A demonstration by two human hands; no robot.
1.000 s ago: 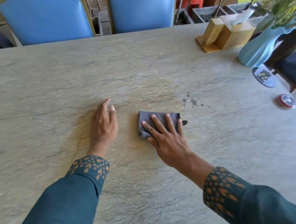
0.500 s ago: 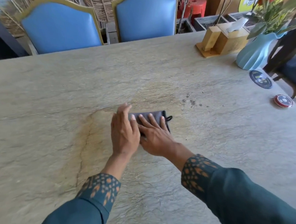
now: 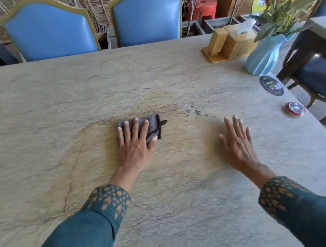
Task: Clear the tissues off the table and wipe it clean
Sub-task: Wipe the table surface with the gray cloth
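I see a stone-patterned tabletop (image 3: 61, 102) with two blue chairs (image 3: 51, 29) at its far edge. No loose tissues lie on it, so I judge clearing done and wiping under way. My left hand (image 3: 134, 144) lies spread flat, pressing the folded grey cloth (image 3: 152, 124) at mid-table. Dark crumbs (image 3: 196, 112) remain just right of it, unwiped. My right hand (image 3: 238, 143) is spread, palm down, holding nothing. A wooden tissue holder (image 3: 231, 42) stands far right. Half a second ago both hands met on the cloth; now the left alone has it and the right has swung away.
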